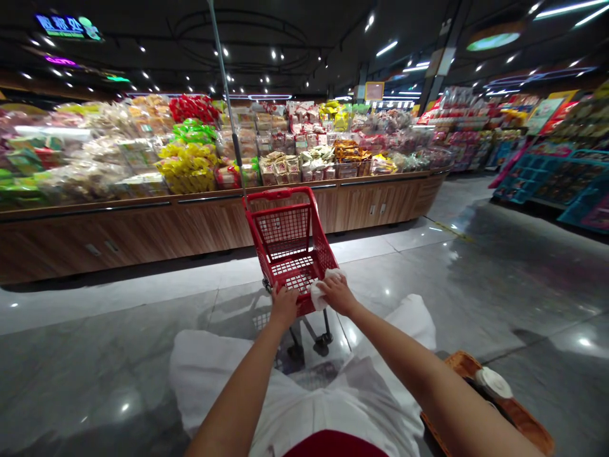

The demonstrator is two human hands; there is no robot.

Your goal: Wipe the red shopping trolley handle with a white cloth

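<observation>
A small red shopping cart [328,251] stands right in front of me, with a grid-patterned inside and no goods visible in it. My left hand [285,306] is closed over the cart's near edge. Against the near right corner, my right hand [337,292] presses a crumpled white wipe [318,297], its fingers bent over it. Whether the wipe is paper or cloth I cannot tell. A thin grey pole [221,63] rises at the cart's far left corner.
Beyond the cart runs a long wooden display counter [204,228] piled with packaged snacks [190,165]. An orange-brown bag or basket [523,422] holding a white-topped item [493,383] is at my lower right. Blue racks [528,171] stand at the far right on the grey floor [143,355].
</observation>
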